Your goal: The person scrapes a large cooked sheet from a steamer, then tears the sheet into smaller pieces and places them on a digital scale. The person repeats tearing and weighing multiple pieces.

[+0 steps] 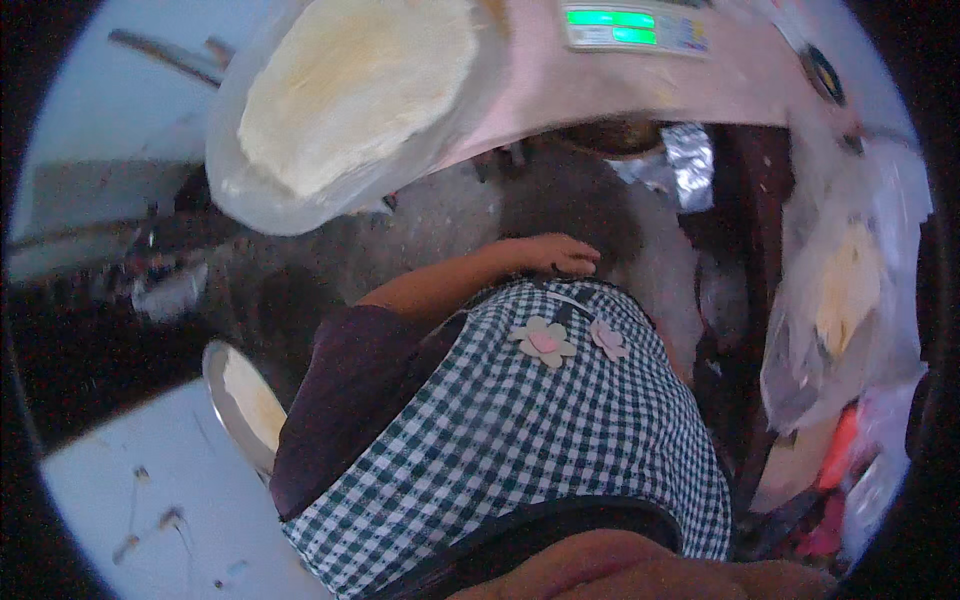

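My left hand [566,253] lies against the front of a green-and-white checked apron [555,420] at the waist, its fingers loosely bent; whether it holds anything is unclear. My right hand is out of view. Beyond the left hand, a large container lined with clear plastic holds a pale, flour-like mass [360,90] beside a pinkish tabletop [525,105]. A digital scale or similar device with lit green displays [611,28] is on that top. Felt-like flowers [544,341] decorate the apron.
A round metal bowl [217,375] with pale contents is at the left. To the right hangs or lies a clear plastic bag [795,360] with something yellowish inside. Crinkled silvery material [691,169] shows below the table edge. A reddish object [836,450] is at the lower right.
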{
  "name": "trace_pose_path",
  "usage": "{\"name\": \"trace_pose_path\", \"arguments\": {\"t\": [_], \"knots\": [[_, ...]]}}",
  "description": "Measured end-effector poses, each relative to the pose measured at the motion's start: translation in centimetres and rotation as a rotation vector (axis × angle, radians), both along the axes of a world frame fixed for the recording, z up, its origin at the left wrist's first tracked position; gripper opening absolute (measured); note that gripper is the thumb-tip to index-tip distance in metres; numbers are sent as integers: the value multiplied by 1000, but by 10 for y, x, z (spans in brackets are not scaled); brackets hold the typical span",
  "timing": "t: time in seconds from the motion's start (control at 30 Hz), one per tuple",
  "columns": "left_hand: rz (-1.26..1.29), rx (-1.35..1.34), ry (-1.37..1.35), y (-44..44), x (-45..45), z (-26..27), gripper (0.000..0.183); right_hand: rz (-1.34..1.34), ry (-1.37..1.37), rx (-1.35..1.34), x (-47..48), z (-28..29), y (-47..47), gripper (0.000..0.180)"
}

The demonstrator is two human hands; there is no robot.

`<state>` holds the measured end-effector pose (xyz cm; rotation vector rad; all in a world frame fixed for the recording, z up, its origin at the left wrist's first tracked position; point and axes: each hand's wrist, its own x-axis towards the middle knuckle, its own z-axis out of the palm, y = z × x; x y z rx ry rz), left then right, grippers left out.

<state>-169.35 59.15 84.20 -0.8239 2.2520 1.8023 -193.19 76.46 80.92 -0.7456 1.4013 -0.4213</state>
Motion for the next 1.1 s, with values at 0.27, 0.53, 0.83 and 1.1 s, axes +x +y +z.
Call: {"name": "trace_pose_path", "arguments": {"t": [0.27,0.53,0.83,1.1], "knots": [[775,-674,226,-69,188,43,28,221,446,-332,44,-30,-157,42],[657,-938,228,3,229,50,23,676,545,-1579,264,129,-275,42],[994,-941,105,65,155,59,27,1097,420,-1206,269,94,-294,26],[1124,-1134,-323,-15,166,85,24,1018,71,-1294,321,113,-395,28]]}}
